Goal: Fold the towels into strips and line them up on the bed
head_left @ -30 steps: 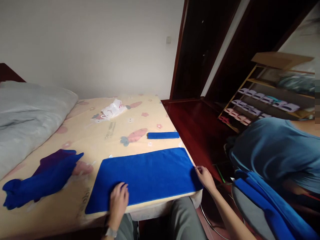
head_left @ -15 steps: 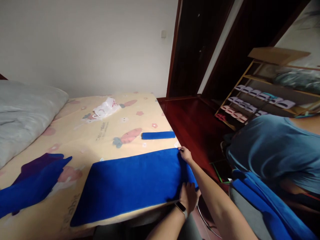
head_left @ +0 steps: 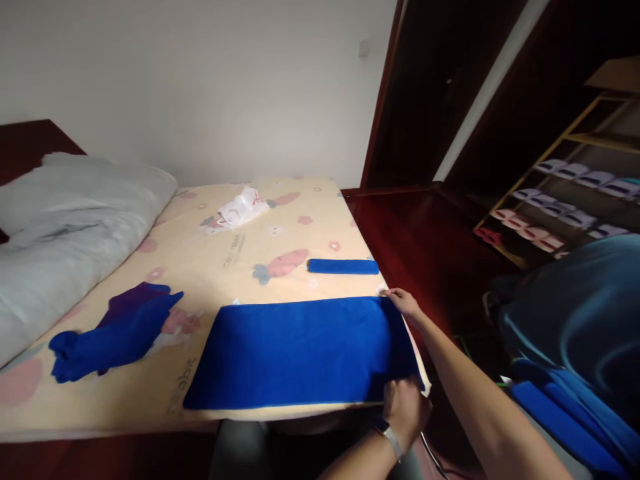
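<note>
Cloth (head_left: 300, 353) lies flat on the bed (head_left: 270, 293), no fold visible; your right hand (head_left: 403, 303) pinches its far corner, your left (head_left: 406, 405) curls at the near one, grip hidden. Beyond, a neat narrow strip (head_left: 343, 267); leftward, a crumpled bundle (head_left: 117, 340).

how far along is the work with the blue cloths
Looks done: the narrow blue fabric strip, neat on the cream patterned bed. In hand: the flat rectangular blue cloth, right hand at its far right corner, left hand at its near right one. Probably left: the crumpled blue cloth, not laid flat.
</note>
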Tool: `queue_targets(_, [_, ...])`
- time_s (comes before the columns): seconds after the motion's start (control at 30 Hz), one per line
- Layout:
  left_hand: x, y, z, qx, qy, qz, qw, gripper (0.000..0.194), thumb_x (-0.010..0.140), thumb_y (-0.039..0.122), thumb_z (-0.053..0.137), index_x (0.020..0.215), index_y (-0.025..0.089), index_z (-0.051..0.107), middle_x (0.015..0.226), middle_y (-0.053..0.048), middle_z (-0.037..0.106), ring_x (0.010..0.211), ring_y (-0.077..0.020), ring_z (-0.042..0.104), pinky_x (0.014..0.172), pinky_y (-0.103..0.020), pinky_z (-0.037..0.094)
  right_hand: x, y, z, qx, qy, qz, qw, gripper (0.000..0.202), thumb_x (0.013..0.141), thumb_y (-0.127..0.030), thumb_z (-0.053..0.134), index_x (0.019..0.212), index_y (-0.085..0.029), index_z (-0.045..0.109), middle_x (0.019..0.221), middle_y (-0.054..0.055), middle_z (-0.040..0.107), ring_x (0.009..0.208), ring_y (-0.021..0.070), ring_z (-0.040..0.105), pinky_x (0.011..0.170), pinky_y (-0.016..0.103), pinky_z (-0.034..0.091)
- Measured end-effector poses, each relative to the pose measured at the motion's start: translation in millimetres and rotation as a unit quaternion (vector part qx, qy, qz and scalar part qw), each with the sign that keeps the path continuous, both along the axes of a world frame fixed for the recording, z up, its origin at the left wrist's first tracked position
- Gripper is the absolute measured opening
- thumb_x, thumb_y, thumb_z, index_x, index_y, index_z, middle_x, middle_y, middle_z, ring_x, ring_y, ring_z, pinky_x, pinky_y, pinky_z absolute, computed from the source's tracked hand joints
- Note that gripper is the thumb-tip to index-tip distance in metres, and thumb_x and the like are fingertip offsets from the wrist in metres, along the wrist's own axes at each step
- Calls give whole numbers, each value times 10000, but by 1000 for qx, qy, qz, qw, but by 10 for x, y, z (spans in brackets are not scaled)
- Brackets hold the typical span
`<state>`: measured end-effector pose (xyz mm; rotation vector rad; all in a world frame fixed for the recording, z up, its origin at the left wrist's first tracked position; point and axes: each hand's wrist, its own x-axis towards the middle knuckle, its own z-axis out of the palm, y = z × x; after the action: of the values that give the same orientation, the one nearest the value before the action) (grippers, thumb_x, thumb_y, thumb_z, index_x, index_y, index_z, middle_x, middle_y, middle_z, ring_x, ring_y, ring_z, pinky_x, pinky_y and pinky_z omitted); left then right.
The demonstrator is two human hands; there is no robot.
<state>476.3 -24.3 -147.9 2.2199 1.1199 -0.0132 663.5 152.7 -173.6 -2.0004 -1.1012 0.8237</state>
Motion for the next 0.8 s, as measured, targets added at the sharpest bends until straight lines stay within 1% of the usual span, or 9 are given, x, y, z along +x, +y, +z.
queue_targets(0.1, [-266,44,172,-65,-58,127,988,253,820,248,567,1056,197,643,973,-113,756,921,-274,714,773,-332,484,-115,107,227,-10,49,57,997,240,795,-276,534,766,-133,725,659,60,686,577,148,617,570,242,509])
queue_targets(0.13, [-392,72,224,-66,-72,164,982,241,821,250,558,1043,208,643,966,-104,757,934,-269,710,791,-329,480,-182,154,311,-10,63,80,995,240,789,-276,540,749,-124,722,619,53,665,541,137,594,546,236,499])
queue_targets(0.2, [-709,144,307,-56,-89,225,969,188,835,230,518,975,226,643,932,-79,757,928,-242,706,797,-306,468,-378,265,479,-1,86,128,988,231,777,-267,554,755,-115,726,608,48,657,537,129,589,560,236,514])
queue_targets(0.3, [-1336,272,360,-54,-130,299,944,169,853,206,451,858,233,618,795,-29,725,809,-186,700,733,-253,456,-849,461,686,35,103,207,972,214,771,-234,559,825,-128,736,721,57,706,642,141,645,672,260,559])
queue_targets(0.4, [-2094,367,343,-74,-182,371,907,166,868,275,430,846,236,590,629,24,628,666,-160,672,656,-225,456,-1522,674,781,77,92,283,952,212,740,-162,572,880,-147,731,830,49,738,749,160,677,760,282,562])
queue_targets(0.5, [-2881,402,304,-58,-229,438,867,189,842,389,461,842,236,572,578,49,564,639,-172,665,635,-231,473,-2318,882,753,114,64,339,932,248,759,-108,553,937,-153,720,929,54,750,859,178,685,831,304,544])
queue_targets(0.6, [-3584,401,252,-17,-246,491,836,204,800,429,490,782,236,555,588,45,562,664,-194,668,636,-252,491,-3134,1067,648,130,28,382,914,263,799,-84,538,970,-160,723,980,66,747,904,193,683,867,321,525])
queue_targets(0.7, [-4133,396,138,27,-201,548,812,224,765,452,512,738,240,579,619,32,607,662,-209,654,625,-276,494,-3874,1210,511,139,-13,417,898,259,831,-81,541,970,-181,735,1067,71,726,1022,202,653,948,318,483])
queue_targets(0.8, [-4526,401,-71,63,-120,590,796,256,753,468,491,689,244,598,613,12,621,640,-218,629,639,-304,486,-4473,1302,359,131,-54,446,884,249,848,-90,551,967,-210,733,1132,58,702,1130,204,603,1003,306,437])
